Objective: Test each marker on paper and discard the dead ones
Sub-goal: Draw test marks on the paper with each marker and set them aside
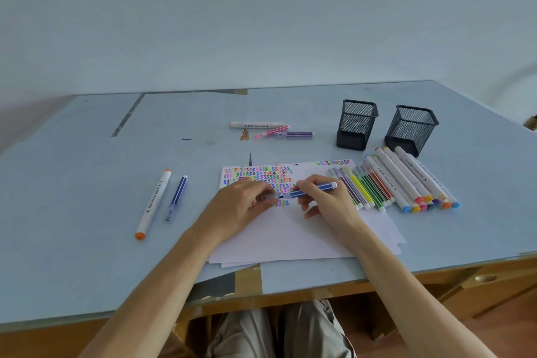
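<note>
My right hand [325,197] pinched the blue-striped marker [312,190] over the squiggle-covered white paper sheet [290,229], tip towards my left hand [244,200], whose curled fingers seemed to pinch its clear cap, though I couldn't be sure. A crooked push could have inked my fingers, or left the cap loose to dry a good marker.

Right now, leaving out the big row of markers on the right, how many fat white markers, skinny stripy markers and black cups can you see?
Fat white markers: 2, left one, far one.
Skinny stripy markers: 4, left blue, far pink, far purple, held blue.
Black cups: 2, left cup, right cup.
Total: 8.
</note>
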